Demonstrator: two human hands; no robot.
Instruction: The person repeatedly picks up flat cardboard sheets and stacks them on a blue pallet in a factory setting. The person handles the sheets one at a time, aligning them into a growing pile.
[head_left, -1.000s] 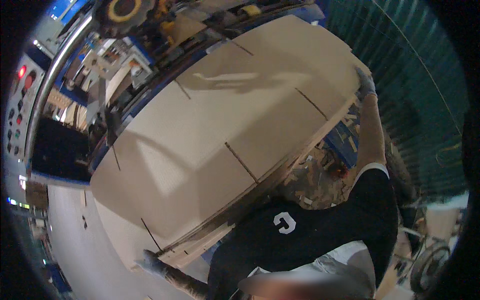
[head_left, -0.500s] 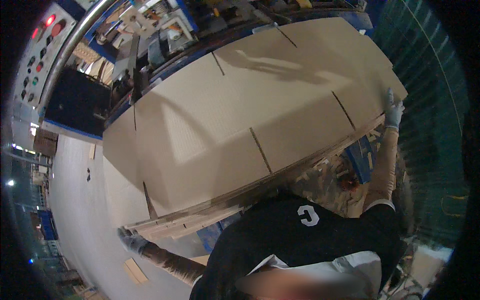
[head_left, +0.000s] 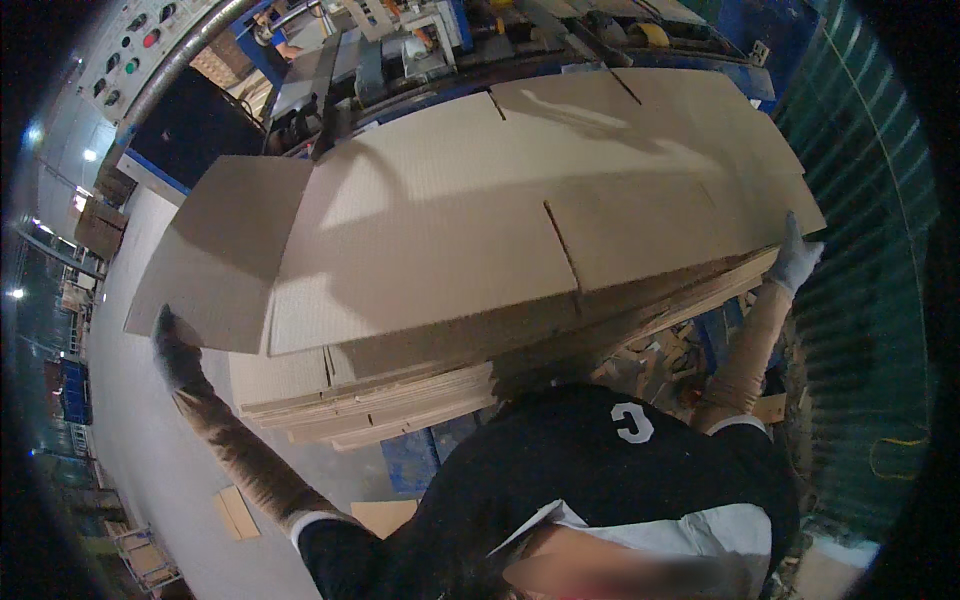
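A thick stack of large flat brown cardboard sheets (head_left: 450, 240) with slots cut in their edges spans the view in front of me. My left hand (head_left: 172, 345), in a dark glove, grips the stack's left end from below. At the right end, my right hand (head_left: 797, 255), in a light glove, is closed on the edge of the sheets. Both arms are spread wide and wear tan sleeves. The lower sheets jut out unevenly under the top one.
Blue machinery (head_left: 420, 45) stands behind the stack, with a control panel of round buttons (head_left: 130, 60) at the upper left. A green corrugated wall (head_left: 860, 250) runs along the right. Cardboard scraps (head_left: 235, 510) lie on the grey floor.
The stack has swung from a steep slant to nearly level across the view. My left hand has come up higher at the left end; my right hand sits lower.
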